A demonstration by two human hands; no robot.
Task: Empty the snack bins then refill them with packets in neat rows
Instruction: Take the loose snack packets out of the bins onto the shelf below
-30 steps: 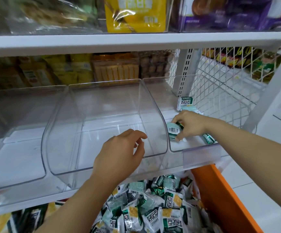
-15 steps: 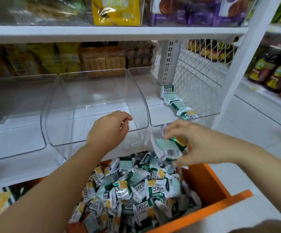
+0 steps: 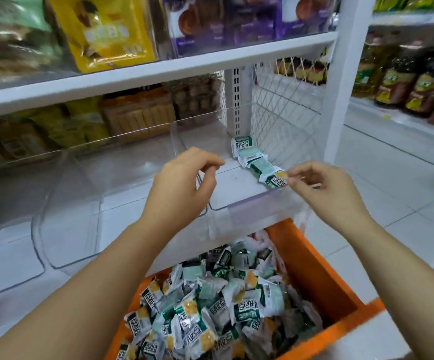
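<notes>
At the far left of the shelf (image 3: 158,66), the clear left bin (image 3: 8,229) shows no packets, and neither does the middle bin (image 3: 67,203) beside it. Your left hand (image 3: 182,188) hovers over the wall between the middle bin and the right bin (image 3: 236,201). Its fingers are loosely curled, thumb close to forefinger, and it holds nothing that I can see.

Inside the right bin, the row of packets (image 3: 256,162) hugs the side next to the wire mesh (image 3: 288,113). Its long axis runs from the back corner forward and a little rightward toward you, each packet overlapping the next. The front packet (image 3: 275,180) closes the near end of that line. Your right hand (image 3: 330,196) pinches its right corner between thumb and forefinger, the other fingers tucked in.

Mind this relation: the row lies up and to the left of your right hand, which touches it, while your left hand sits well apart across bare bin floor. I judge the right hand is the one to square this packet onto the row's line, nudging along that axis and not across it.

Below the shelf edge, between your forearms, the pile of packets (image 3: 223,307) waits in the orange crate (image 3: 322,276). Either hand could reach it.
</notes>
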